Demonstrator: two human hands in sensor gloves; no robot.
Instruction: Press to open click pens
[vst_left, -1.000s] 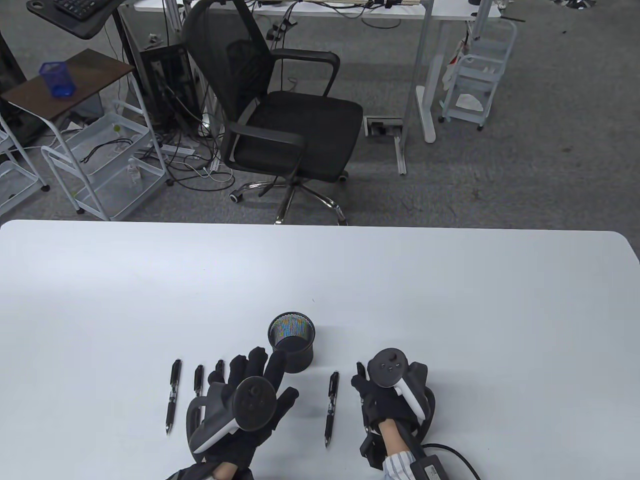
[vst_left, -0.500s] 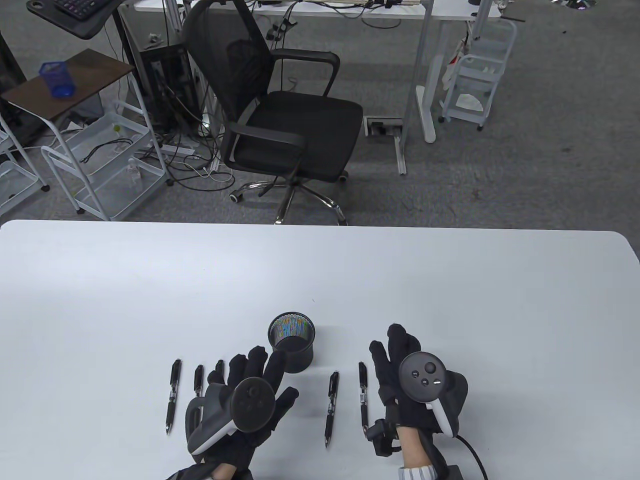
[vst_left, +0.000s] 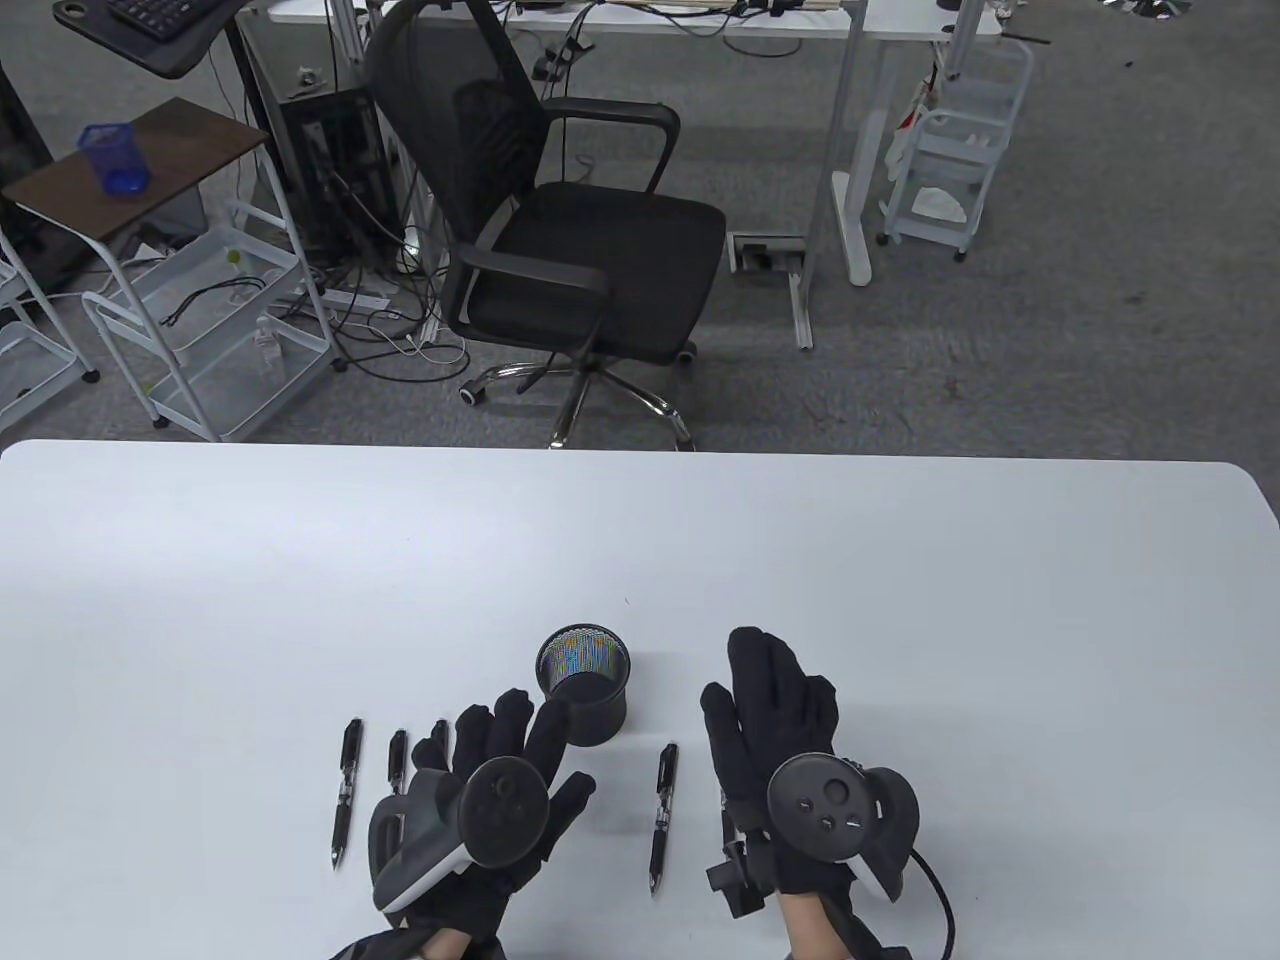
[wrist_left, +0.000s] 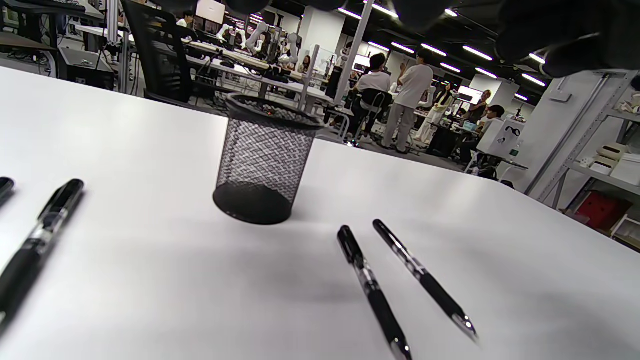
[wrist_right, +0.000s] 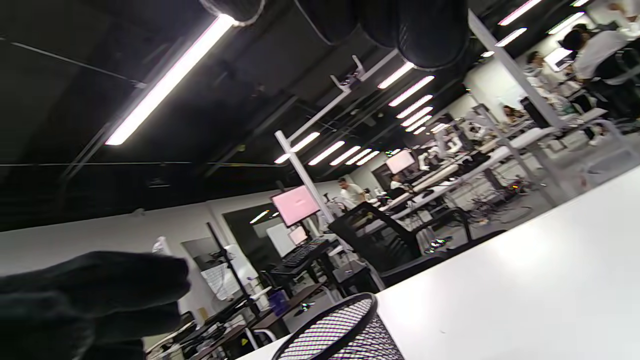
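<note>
1. Judging from the table view, the work looks well advanced: five pens lie flat on the white table (vst_left: 900, 560), none is in a hand, and nothing stands in the mesh cup (vst_left: 584, 683).
2. Two pens lie clear at about 9 o'clock of the left hand (vst_left: 480, 790): the outer pen (vst_left: 345, 790) and the second pen (vst_left: 397, 762). A third pen (vst_left: 438, 735) pokes out from under that hand's fingers at its 11 o'clock.
3. Between the hands lies the middle pen (vst_left: 662, 815), at about 5 o'clock of the cup. The left wrist view shows it and its neighbour, the fifth pen (wrist_left: 422, 277), side by side with silver tips out, so these two seem already clicked open.
4. In the table view the fifth pen is mostly hidden beneath the right hand (vst_left: 790, 750).
5. Both hands hang flat with fingers spread and hold nothing; whether they rest on the table I cannot tell.
6. For the three pens on the left, the tips are too small to read, so their state stays uncertain. If any remains shut, it needs picking up and a thumb press on its top button.
</note>
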